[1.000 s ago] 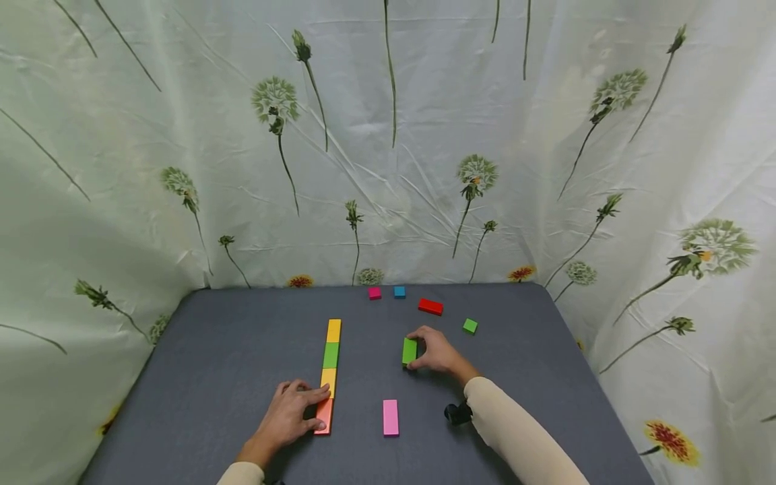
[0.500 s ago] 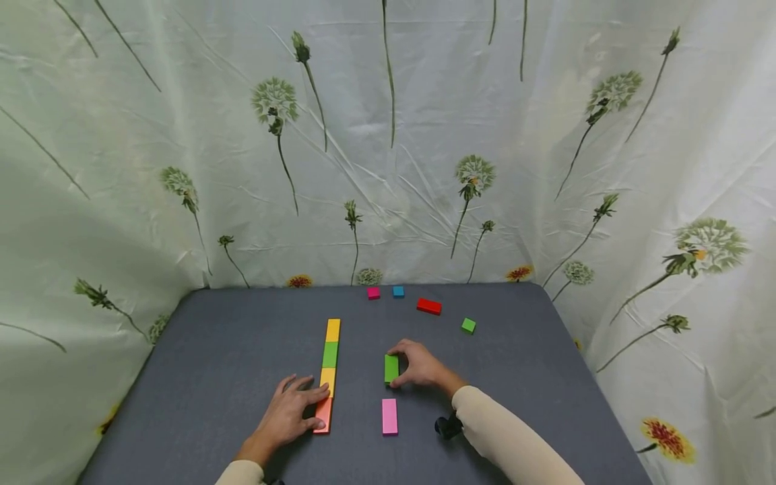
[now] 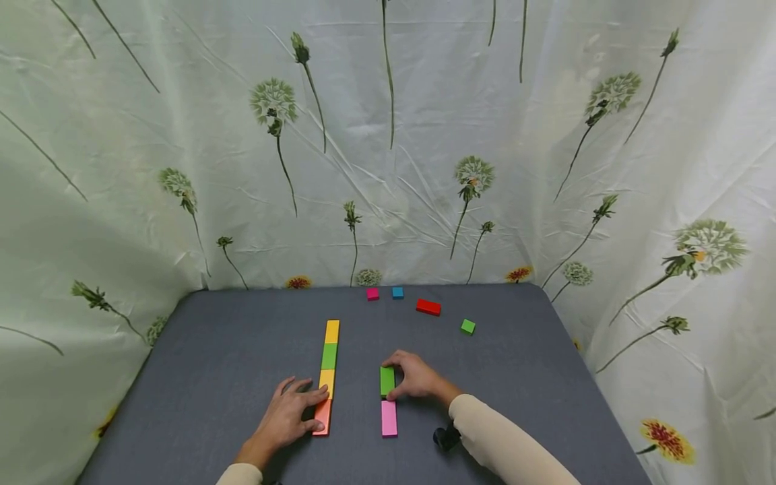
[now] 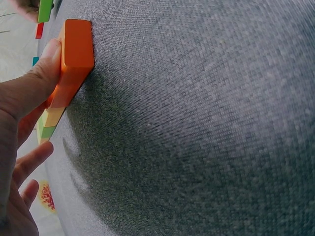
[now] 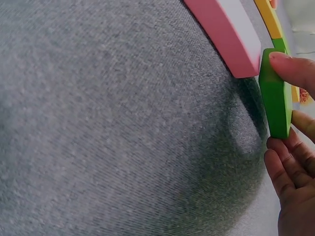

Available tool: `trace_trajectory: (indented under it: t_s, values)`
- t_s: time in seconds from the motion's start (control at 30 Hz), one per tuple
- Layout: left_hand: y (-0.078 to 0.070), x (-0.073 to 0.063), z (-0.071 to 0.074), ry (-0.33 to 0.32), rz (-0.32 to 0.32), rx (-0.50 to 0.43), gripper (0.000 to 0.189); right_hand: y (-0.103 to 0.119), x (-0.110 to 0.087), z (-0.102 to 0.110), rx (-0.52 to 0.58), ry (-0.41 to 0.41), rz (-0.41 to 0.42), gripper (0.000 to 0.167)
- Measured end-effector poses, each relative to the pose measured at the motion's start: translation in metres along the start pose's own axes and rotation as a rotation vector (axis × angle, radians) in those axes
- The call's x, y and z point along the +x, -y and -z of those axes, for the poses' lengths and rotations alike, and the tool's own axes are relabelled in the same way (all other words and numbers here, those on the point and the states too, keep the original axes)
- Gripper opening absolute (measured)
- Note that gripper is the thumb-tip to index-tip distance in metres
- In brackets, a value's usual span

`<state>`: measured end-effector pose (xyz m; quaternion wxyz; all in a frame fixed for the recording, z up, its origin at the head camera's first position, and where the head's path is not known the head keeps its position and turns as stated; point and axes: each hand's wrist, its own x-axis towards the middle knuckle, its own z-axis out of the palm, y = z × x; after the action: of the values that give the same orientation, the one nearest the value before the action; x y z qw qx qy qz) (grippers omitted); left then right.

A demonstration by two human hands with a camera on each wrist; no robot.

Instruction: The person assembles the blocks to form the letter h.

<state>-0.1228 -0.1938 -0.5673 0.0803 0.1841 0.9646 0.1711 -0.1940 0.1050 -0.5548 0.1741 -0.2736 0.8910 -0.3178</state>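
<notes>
Between the thumb and fingers of my right hand is a green block, pinched by its two ends. Its near end is right at the far end of a pink block; the right wrist view shows the green block tilted over the cloth, beside the pink block's corner. My left hand rests its thumb on an orange block and its index finger on the yellow block beyond. A green block and another yellow block continue that straight row.
Toward the back of the dark cloth-covered table lie a small magenta block, a small blue block, a red block and a small green block. A flower-printed curtain surrounds the table's far side.
My right hand has carried the green block left and toward me, up to the pink block's far end. The left hand has stayed on its row of blocks.
</notes>
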Motion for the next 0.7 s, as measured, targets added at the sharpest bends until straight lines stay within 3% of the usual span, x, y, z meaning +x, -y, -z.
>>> trace_trajectory:
  t_s: [0.7]
  values:
    - [0.0006,0.0001,0.0,-0.005,-0.002,0.008,0.061,-0.0047,-0.0004,-0.0081,0.023,-0.005,-0.018,0.055]
